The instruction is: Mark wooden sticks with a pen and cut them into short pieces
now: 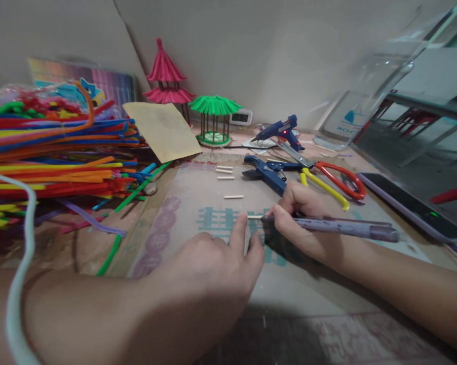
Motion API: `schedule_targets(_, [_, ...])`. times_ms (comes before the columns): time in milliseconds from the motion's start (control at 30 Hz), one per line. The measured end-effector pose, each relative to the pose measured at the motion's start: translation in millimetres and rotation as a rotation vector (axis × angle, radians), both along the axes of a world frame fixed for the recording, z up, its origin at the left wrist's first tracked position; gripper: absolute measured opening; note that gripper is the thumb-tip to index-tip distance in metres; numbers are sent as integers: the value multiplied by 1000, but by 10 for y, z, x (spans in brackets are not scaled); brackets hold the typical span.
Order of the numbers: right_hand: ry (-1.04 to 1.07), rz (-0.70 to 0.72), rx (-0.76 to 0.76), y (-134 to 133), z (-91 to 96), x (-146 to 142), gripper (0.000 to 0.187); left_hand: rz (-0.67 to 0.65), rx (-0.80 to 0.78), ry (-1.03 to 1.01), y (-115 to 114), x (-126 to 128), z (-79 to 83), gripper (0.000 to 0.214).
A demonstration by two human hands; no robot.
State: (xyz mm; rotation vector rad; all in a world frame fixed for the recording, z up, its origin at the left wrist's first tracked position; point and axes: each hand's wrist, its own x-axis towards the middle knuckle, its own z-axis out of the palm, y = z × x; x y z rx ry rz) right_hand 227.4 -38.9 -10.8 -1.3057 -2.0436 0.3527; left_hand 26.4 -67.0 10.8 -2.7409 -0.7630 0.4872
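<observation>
My left hand (209,268) rests on the work surface with its index finger pressing one end of a short pale wooden stick (255,217). The other fingers are curled or partly hidden. My right hand (302,215) is closed round a pen (338,227), whose tip meets the stick's right end; its clear barrel points back to the right. Just beyond my fingers, a short cut stick (233,196) lies by itself, with several more farther back. A plastic sheet (190,187) with teal and purple print lies beneath both hands.
Bundles of coloured pipe cleaners (53,172) fill the left. At the back stand a pink tiered pagoda (164,76), a green-roofed pavilion (215,121) and a blue glue gun (279,131). Blue cutters (266,172), scissors (338,180), a phone (414,205) and a clear bottle (350,109) are right.
</observation>
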Motion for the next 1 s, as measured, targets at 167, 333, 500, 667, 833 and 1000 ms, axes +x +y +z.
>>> schedule_targets(167, [11,3,-17,2,-2,-1,27,15,17,-24,5,11,14,55])
schedule_targets(333, [24,10,-15,9,-27,5,26,-21,34,-25,-9,-9,17,55])
schedule_targets(500, [99,27,-71,-13,-11,27,27,-51,67,-60,-15,-32,-24,53])
schedule_targets(667, [580,68,-139,-16,214,82,36,-48,43,-18,20,-12,-6,56])
schedule_targets(833, [844,67,-207,42,539,129,25,-5,33,39,5,5,51,65])
schedule_targets(1000, [886,14,-293,46,827,224,40,6,69,54,-36,-2,85,69])
